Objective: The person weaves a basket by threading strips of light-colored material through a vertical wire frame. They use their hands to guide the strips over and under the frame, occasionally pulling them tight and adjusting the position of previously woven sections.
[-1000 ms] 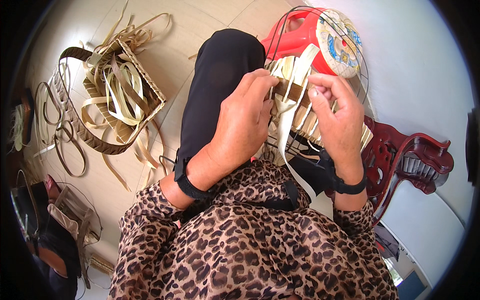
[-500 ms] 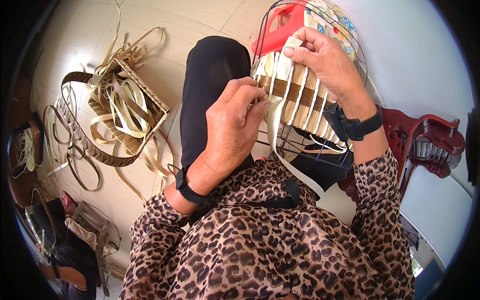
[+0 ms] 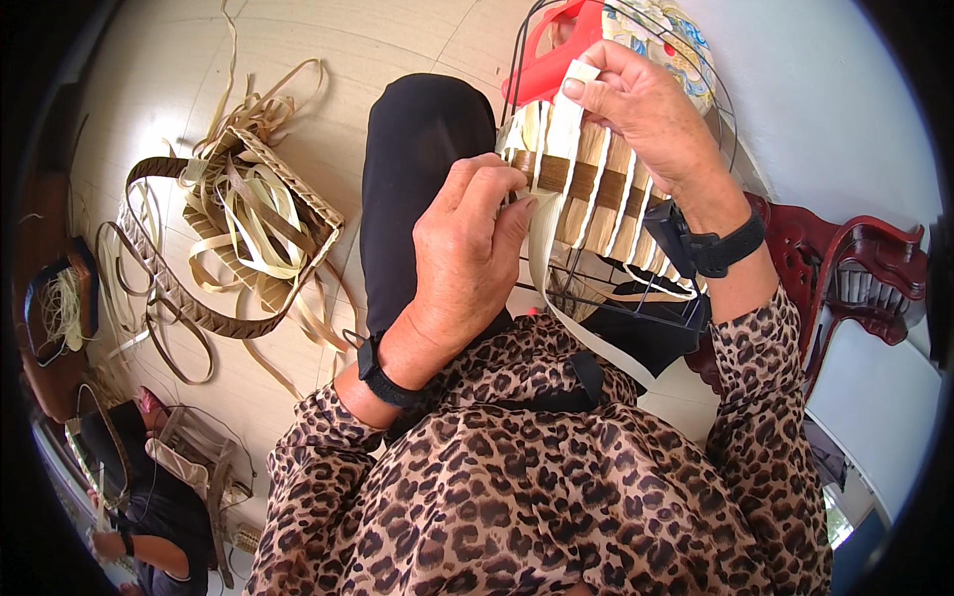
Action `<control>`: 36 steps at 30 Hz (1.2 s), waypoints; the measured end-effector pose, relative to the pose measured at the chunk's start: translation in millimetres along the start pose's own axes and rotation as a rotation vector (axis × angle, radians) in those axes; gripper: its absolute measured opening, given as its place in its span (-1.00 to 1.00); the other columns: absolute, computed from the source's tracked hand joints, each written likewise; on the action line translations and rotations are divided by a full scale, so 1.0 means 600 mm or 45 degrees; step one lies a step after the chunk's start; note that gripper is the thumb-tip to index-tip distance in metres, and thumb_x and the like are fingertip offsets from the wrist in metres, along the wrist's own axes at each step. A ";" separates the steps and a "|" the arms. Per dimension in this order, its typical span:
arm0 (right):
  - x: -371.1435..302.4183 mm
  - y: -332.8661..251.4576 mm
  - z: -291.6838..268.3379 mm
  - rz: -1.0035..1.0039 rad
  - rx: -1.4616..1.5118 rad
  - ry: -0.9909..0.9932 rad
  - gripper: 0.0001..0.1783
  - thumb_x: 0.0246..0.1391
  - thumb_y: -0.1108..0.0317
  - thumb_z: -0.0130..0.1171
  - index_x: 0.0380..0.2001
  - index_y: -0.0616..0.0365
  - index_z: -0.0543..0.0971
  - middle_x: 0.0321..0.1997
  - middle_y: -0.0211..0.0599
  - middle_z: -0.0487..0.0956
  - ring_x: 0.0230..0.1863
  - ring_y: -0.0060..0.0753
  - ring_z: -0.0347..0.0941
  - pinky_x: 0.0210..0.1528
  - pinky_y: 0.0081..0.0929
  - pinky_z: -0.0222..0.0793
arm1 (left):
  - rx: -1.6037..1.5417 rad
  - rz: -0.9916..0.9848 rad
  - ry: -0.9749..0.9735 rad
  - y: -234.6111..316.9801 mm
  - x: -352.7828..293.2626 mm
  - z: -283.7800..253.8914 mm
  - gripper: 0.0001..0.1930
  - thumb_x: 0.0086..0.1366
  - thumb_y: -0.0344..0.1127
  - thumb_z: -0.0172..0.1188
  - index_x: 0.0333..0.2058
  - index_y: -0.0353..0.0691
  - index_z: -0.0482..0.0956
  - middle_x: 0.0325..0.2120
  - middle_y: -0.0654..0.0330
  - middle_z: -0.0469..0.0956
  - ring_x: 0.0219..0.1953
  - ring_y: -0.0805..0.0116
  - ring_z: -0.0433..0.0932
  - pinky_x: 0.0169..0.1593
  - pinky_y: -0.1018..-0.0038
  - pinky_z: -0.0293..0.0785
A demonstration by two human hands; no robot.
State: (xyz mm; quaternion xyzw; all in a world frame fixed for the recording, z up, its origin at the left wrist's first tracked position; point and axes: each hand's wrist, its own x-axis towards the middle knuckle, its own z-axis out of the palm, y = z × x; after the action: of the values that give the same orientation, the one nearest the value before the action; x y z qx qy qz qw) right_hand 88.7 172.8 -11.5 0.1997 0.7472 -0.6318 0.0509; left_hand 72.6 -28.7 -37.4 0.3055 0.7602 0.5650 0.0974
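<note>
A wire-framed piece of weaving (image 3: 593,221) is beyond my lap, with pale woven strips, white twisted cords and a brown band (image 3: 621,192). My right hand (image 3: 656,124) pinches the upper end of a flat cream strip (image 3: 564,129) between thumb and fingers, over the weaving's far edge. Fingers curled, my left hand (image 3: 459,243) pinches at the weaving's left edge, where a cream strip meets the brown band. From there a long tail (image 3: 586,338) of pale strip hangs toward my lap. My left fingertips partly hide the spot they grip.
Left on the tiled floor lies a woven basket (image 3: 283,179) full of loose strips. A red plastic stool (image 3: 547,70) with a flowered cushion (image 3: 661,40) stands behind the weaving. Carved dark-red wooden furniture (image 3: 845,238) is at right. Another person (image 3: 154,507) sits at lower left.
Both hands keep their grips, and the cream strip stays pinched with barely any movement. The whole view has shifted slightly, so the basket and the other person appear a little farther right.
</note>
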 end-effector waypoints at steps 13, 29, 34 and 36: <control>-0.002 -0.016 -0.001 -0.084 -0.357 0.044 -0.84 0.20 0.31 0.05 -0.31 0.19 0.49 -0.42 -0.51 0.49 -0.32 -0.73 0.42 -0.23 -0.69 0.37 | 0.105 0.024 -0.128 -0.002 0.050 -0.030 -0.86 0.11 -0.54 0.18 -0.31 -0.35 0.54 -0.48 0.15 0.49 -0.51 0.49 0.47 -0.44 0.56 0.40; 0.000 -0.048 0.000 -0.055 -0.735 -0.097 -0.76 -0.07 0.42 0.10 -0.30 0.26 0.61 -0.51 -0.27 0.59 -0.44 -0.45 0.48 -0.30 -0.52 0.38 | -0.166 -0.302 -0.440 0.006 0.170 -0.022 -0.91 0.17 -0.41 0.12 -0.41 -0.31 0.54 -0.65 0.32 0.48 -0.64 0.65 0.42 -0.61 0.71 0.25; 0.008 -0.033 -0.011 -0.197 -0.541 -0.210 -0.78 -0.06 0.43 0.08 -0.34 0.29 0.61 -0.52 -0.27 0.58 -0.44 -0.49 0.49 -0.30 -0.57 0.39 | -0.197 -0.273 -0.429 -0.005 0.166 -0.018 -0.92 0.17 -0.43 0.10 -0.40 -0.30 0.53 -0.65 0.31 0.49 -0.65 0.65 0.43 -0.64 0.72 0.23; 0.009 -0.035 -0.011 -0.232 -0.498 -0.232 -0.78 -0.06 0.43 0.07 -0.35 0.29 0.61 -0.53 -0.28 0.58 -0.44 -0.51 0.49 -0.30 -0.58 0.40 | -0.152 -0.294 -0.411 -0.005 0.167 -0.015 -0.93 0.16 -0.44 0.10 -0.41 -0.31 0.52 -0.64 0.29 0.50 -0.65 0.65 0.44 -0.64 0.71 0.23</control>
State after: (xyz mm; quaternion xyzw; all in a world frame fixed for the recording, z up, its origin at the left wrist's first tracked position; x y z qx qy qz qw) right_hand 77.3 177.9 7.5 0.0598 0.8626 -0.4926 0.0986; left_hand -12.8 21.1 -16.9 0.2964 0.7299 0.5379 0.3001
